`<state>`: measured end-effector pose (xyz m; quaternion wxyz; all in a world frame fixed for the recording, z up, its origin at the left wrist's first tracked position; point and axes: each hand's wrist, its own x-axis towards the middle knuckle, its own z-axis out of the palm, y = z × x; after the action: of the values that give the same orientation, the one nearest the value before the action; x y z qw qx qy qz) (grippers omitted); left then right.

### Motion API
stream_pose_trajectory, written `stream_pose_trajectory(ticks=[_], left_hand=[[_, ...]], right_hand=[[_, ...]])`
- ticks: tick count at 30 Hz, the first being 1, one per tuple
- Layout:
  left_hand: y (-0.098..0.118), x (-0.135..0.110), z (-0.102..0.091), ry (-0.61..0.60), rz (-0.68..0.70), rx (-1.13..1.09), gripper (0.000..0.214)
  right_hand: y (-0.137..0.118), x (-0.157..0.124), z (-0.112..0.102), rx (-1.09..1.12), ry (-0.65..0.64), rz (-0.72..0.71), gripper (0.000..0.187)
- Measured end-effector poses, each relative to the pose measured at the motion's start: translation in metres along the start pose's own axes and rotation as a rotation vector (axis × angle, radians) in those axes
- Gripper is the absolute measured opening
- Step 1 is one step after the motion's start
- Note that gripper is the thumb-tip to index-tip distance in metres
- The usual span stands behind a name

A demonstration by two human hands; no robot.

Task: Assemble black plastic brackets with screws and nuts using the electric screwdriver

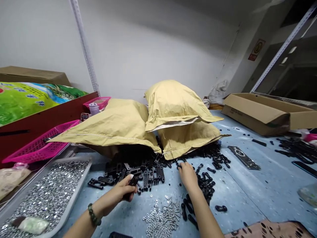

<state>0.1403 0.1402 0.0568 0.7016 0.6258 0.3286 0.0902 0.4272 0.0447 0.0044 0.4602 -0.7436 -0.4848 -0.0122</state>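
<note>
My left hand [122,191], with a green bead bracelet on the wrist, is closed around a small black plastic part [133,182] at the near edge of a pile of black flat plastic parts [138,170]. My right hand [188,176] reaches forward with its back up, fingers curled down onto small black link pieces [206,185] in front of the tan sacks; what the fingertips hold, if anything, is hidden. A heap of silver screws and nuts [162,216] lies on the blue table between my forearms.
Three tan paper sacks [170,109] lie stacked at the back of the blue table [260,195]. A grey tray of silver washers [47,195] and a pink basket [37,145] are at left. An open cardboard box [262,112] and a dark flat plate [244,158] sit at right.
</note>
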Motion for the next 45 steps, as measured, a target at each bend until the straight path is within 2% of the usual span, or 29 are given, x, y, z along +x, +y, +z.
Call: stream_pose_trajectory(ticks=[2,5,10,14,18,20,22,25,29,31,35,37,40,45], left_hand=[[-0.009,0.000,0.004,0.067,0.017,0.057,0.019],[-0.021,0.000,0.012,0.121,0.087,0.226,0.026],[-0.031,-0.003,0.025,0.169,0.150,0.344,0.029],[-0.031,-0.008,0.030,0.211,0.265,0.493,0.023],[-0.027,-0.010,0.030,0.293,0.338,0.741,0.024],[-0.024,-0.011,0.029,0.302,0.346,0.783,0.026],[-0.022,-0.012,0.030,0.295,0.357,0.803,0.027],[-0.022,-0.013,0.029,0.285,0.361,0.821,0.026],[-0.034,-0.012,0.016,0.316,0.309,0.772,0.026],[-0.043,-0.012,0.007,0.333,0.287,0.732,0.023],[-0.055,-0.016,-0.009,0.315,0.290,0.703,0.017],[-0.057,-0.017,-0.012,0.271,0.320,0.724,0.016],[-0.058,-0.014,-0.009,0.159,0.386,0.788,0.014],[-0.063,0.001,0.007,0.050,0.450,0.910,0.016]], right_hand=[[0.014,-0.003,0.001,0.018,0.018,0.033,0.021],[0.005,-0.013,0.009,0.105,-0.033,0.049,0.012],[-0.056,-0.042,0.029,0.395,-0.263,0.054,0.025],[-0.096,-0.062,0.046,0.662,-0.408,0.137,0.018],[-0.109,-0.069,0.052,0.682,-0.323,0.154,0.018],[-0.111,-0.070,0.051,0.723,-0.278,0.165,0.018],[-0.110,-0.070,0.048,0.756,-0.288,0.183,0.020],[-0.098,-0.072,0.045,0.677,-0.368,0.160,0.020],[-0.075,-0.081,0.048,0.242,-0.433,0.025,0.017],[-0.072,-0.087,0.055,0.110,-0.440,-0.016,0.019],[-0.082,-0.101,0.067,0.098,-0.511,-0.061,0.022],[-0.088,-0.106,0.065,0.116,-0.484,-0.065,0.025],[-0.088,-0.113,0.055,0.144,-0.416,-0.111,0.024],[-0.075,-0.126,0.048,0.016,-0.425,-0.277,0.018]])
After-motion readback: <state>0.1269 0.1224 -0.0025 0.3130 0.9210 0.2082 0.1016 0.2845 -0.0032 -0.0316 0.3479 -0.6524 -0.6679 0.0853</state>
